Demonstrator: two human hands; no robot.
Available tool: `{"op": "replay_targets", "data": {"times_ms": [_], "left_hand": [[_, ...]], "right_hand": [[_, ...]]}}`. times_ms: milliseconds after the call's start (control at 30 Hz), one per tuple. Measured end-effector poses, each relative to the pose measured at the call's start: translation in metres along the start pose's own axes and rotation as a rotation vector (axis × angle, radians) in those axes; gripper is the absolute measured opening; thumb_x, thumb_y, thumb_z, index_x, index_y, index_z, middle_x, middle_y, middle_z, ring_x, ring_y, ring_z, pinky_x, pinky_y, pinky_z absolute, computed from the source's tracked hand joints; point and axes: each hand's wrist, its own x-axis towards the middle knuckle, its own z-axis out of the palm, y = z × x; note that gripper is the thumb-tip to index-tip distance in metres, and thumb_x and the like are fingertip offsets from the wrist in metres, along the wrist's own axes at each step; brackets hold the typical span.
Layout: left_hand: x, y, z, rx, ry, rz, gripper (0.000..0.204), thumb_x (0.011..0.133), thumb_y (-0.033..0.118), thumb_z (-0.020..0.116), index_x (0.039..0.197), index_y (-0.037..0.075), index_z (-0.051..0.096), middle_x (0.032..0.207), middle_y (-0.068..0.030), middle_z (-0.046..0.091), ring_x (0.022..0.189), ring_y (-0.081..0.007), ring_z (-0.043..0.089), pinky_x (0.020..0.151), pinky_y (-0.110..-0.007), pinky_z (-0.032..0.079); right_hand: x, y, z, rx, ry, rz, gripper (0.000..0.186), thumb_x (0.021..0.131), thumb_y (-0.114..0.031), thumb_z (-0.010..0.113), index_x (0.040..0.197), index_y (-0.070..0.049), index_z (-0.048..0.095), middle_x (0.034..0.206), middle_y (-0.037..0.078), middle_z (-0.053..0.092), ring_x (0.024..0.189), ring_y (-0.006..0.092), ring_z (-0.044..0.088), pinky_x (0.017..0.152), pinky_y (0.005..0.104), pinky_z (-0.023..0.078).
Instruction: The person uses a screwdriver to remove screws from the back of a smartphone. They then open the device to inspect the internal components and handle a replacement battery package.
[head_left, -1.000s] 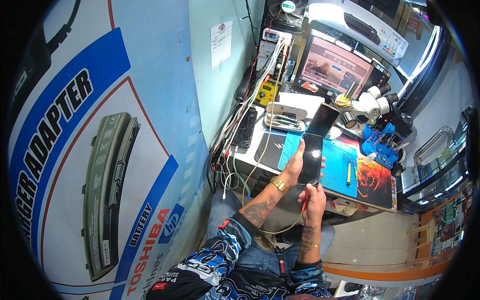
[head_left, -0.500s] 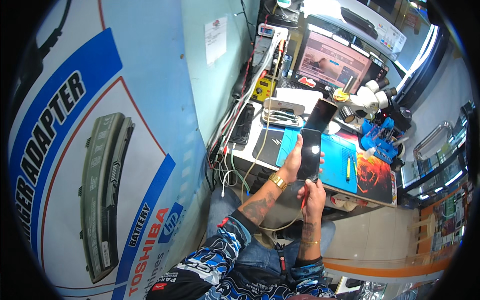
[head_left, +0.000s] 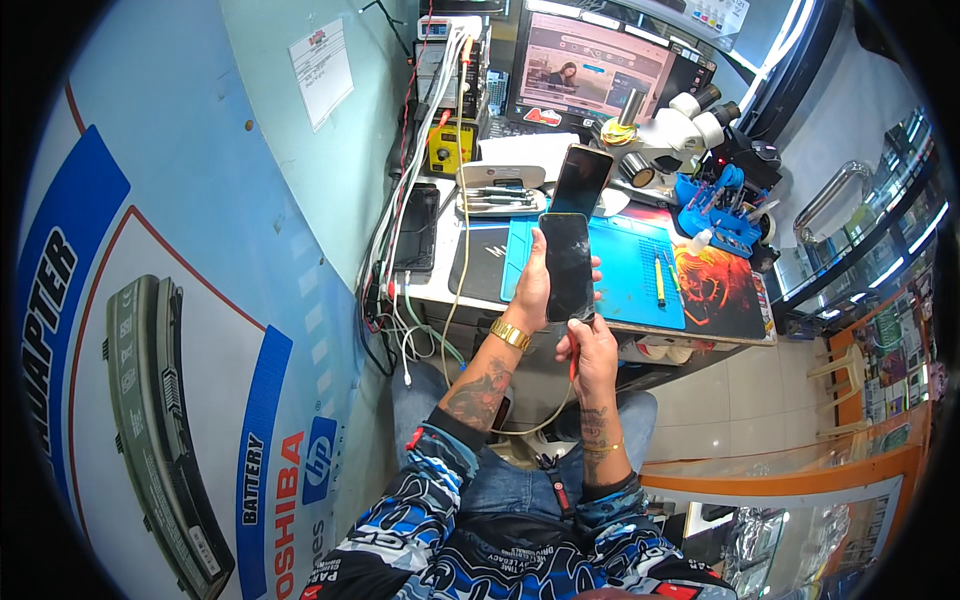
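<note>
Gripping dark-screened smartphone [head_left: 567,266], upright, left hand [head_left: 535,290].

I hold a black smartphone [head_left: 567,266] upright in my left hand [head_left: 533,290], its dark, glossy screen facing me and unlit. It is a slim rectangle with rounded corners, raised above the near edge of the blue work mat. My right hand [head_left: 594,350] touches its bottom edge.

We're looking down from head height through one fisheye view, hands [head_left: 565,320] close at centre frame, the surface [head_left: 620,270] just beyond, upper centre.
</note>
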Motion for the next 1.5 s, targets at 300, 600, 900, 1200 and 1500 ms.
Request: {"op": "replay_targets", "data": {"times_ms": [300,600,900,1200,1500], "left_hand": [[-0.0007,0.001,-0.0002,0.007,-0.005,-0.002,0.084,0.096,0.079,0.028,0.131,0.007,0.055,0.111,-0.0145,0.069,0.096,-0.0247,0.07,0.079,-0.046,0.063],[-0.0011,0.0011,-0.0009,0.028,-0.012,0.008,0.085,0.097,0.079,0.027,0.132,0.006,0.055,0.114,-0.0164,0.069,0.1,-0.0264,0.07,0.082,-0.047,0.063],[-0.0014,0.0018,0.0025,0.013,-0.015,0.007,0.084,0.097,0.078,0.027,0.132,0.008,0.054,0.109,-0.0134,0.069,0.095,-0.0243,0.07,0.077,-0.045,0.064],[-0.0021,0.0027,0.0027,0.038,-0.004,0.011,0.083,0.097,0.078,0.028,0.132,0.008,0.054,0.11,-0.0141,0.069,0.095,-0.025,0.07,0.078,-0.046,0.064],[0.0001,0.0007,0.0001,0.008,-0.018,0.007,0.083,0.096,0.079,0.029,0.132,0.007,0.054,0.109,-0.0143,0.069,0.095,-0.0247,0.07,0.078,-0.046,0.064]], "right_hand": [[0.0,-0.0007,-0.0001,-0.028,0.005,0.008,0.018,0.097,-0.012,0.063,0.112,-0.002,0.058,0.065,0.004,0.064,0.052,0.0104,0.061,0.051,0.0242,0.052],[-0.0004,-0.0014,0.0004,-0.035,-0.003,-0.001,0.017,0.097,-0.011,0.062,0.11,-0.002,0.058,0.066,0.004,0.064,0.052,0.0107,0.061,0.051,0.0241,0.052],[-0.0013,-0.0019,0.0014,-0.026,-0.011,-0.006,0.014,0.098,-0.012,0.061,0.108,-0.002,0.058,0.068,0.004,0.063,0.054,0.0109,0.061,0.052,0.025,0.052],[-0.0019,-0.0027,0.0016,-0.037,-0.019,-0.004,0.01,0.098,-0.011,0.06,0.104,-0.003,0.059,0.073,0.003,0.062,0.057,0.011,0.062,0.051,0.025,0.053],[-0.0012,-0.0024,0.0012,-0.05,-0.017,-0.009,0.011,0.098,-0.013,0.06,0.105,-0.004,0.059,0.07,0.003,0.062,0.055,0.0106,0.061,0.051,0.0249,0.052]]}}
